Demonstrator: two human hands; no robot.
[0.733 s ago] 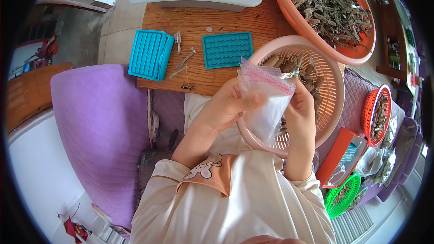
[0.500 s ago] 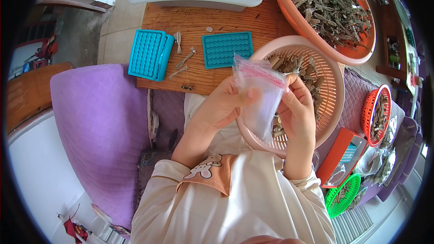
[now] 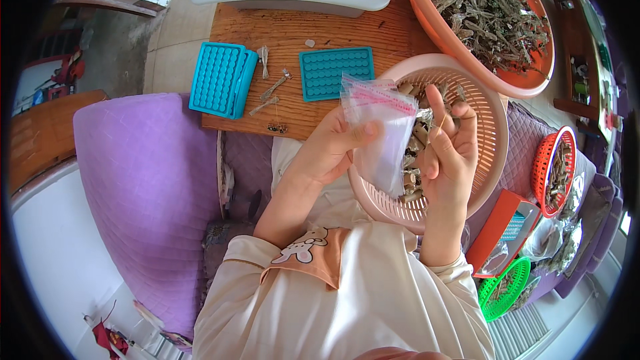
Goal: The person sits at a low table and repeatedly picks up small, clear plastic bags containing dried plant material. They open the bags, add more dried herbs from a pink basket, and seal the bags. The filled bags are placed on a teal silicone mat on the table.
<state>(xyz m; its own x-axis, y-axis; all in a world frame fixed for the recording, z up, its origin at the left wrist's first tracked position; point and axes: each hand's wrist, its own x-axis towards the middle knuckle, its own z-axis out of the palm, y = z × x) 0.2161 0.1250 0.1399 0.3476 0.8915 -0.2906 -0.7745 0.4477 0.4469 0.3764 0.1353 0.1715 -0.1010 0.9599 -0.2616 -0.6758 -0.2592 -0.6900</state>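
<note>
My left hand [image 3: 340, 145] is closed on a stack of clear resealable plastic bags [image 3: 385, 140] with pink seal strips, its thumb lying flat across the front. Just right of the bags, my right hand [image 3: 448, 143] is raised apart from them. Its index finger points up and the other fingers are bent, with a thin yellowish strand [image 3: 438, 127], like a rubber band, caught between thumb and fingers. Below both hands sits a pink slotted basket [image 3: 492, 160] holding short brown tube-like pieces [image 3: 415, 183] and some in clear wrapping.
On the wooden table [image 3: 293, 30] lie a blue-green mould tray [image 3: 337, 73], stacked matching trays [image 3: 220, 80] and small tied strands [image 3: 265, 63]. Behind stand a white bin [image 3: 287, 1] of brown pieces and an orange basin [image 3: 427, 23] of wrapped ones. A red basket [image 3: 545, 167] and green basket [image 3: 491, 303] sit right.
My right hand has let go of the bags and moved right, its index finger lifting and the yellowish strand showing. My left hand still holds the bags, which spread slightly at the top.
</note>
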